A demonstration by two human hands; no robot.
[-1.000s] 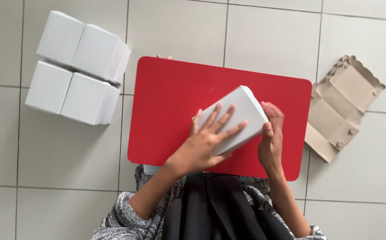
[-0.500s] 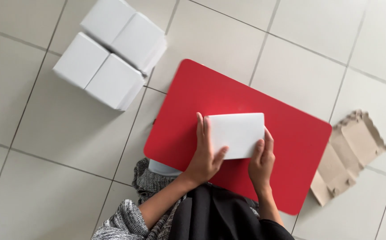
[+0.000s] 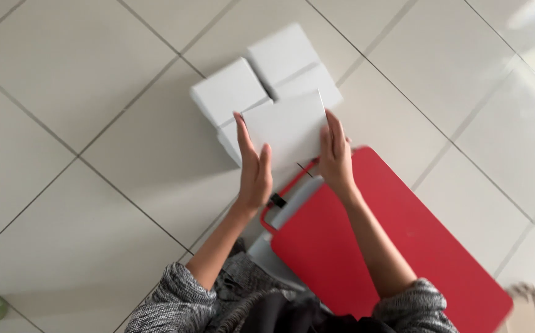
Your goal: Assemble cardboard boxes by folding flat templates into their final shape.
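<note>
Both hands, left hand [image 3: 254,165] and right hand [image 3: 336,154], press flat fingers against the white box [image 3: 286,126]; best kept level and squared above the stacked boxes [image 3: 230,92].

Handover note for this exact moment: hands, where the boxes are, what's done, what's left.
Left hand: flat against the left side of a white folded cardboard box.
Right hand: pressing the box's right side, so both hands hold it.
The box is over the cluster of white closed cardboard boxes on the grey tiled floor, beside the red rectangular lap table.
Done: several boxes folded and grouped.
Left: the held box is not yet set down; a brown flat cardboard piece shows at the lower right edge.
</note>
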